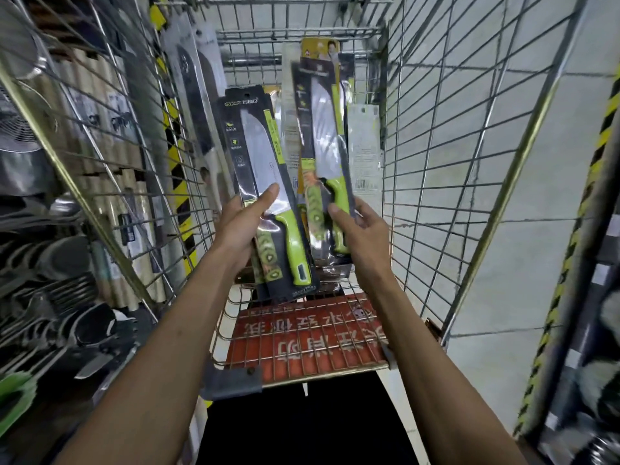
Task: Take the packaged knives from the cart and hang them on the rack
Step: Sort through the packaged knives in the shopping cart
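Above the wire cart [436, 169]: left hand [243, 229] grips one packaged knife [258, 152], thumb across its front. Right hand [360, 236] pinches a second packaged knife [323, 135] at the handle end. Further packs [193, 82] lean behind, possibly against the cart's far wall.

The fingers of the left hand [246, 223] and the right hand [360, 229] are largely hidden behind the knife packs being held. The lower blade in the left pack [268, 176] is covered by a thumb, and the handle in the right pack [322, 129] is partly covered. Further packs [198, 95] in the cart [436, 129] are overlapped and blurred; their print cannot be read. Metal goods [50, 263] at the left edge are blurred and cut off.
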